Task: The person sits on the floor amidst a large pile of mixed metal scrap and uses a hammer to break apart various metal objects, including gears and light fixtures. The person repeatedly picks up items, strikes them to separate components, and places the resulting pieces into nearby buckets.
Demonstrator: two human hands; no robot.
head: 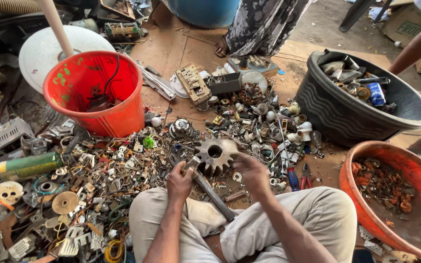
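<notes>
Far left of the floor (181,48): scrap pile (74,185) of small metal parts, a green cylinder (29,165) lying flat in it. Behind that, red bucket (98,92) upright, black cable hanging inside, white disc (45,53) touching its back rim.

Centre, near the bottom edge: left hand (179,182) clenched around the head end of a hammer (205,185), handle running down-right across the lap. Large rusty gear (215,153) lies flat on the floor just ahead of the knees, hammer head touching its left edge. Right hand (252,173) sits at the gear's right rim, fingers curled; can't tell if it grips the gear or something small, blurred.

Behind the gear: more loose fittings, a beige switch plate (193,84). Right of the gear: red-and-blue pliers (300,178) on the floor.

Right side: black ribbed tub (337,114) with mixed scrap, then an orange basin (391,214) at the bottom right corner holding rusty bits. Another person's arm (417,46) reaches in top right; someone in a patterned garment (264,24) stands at the top edge.
</notes>
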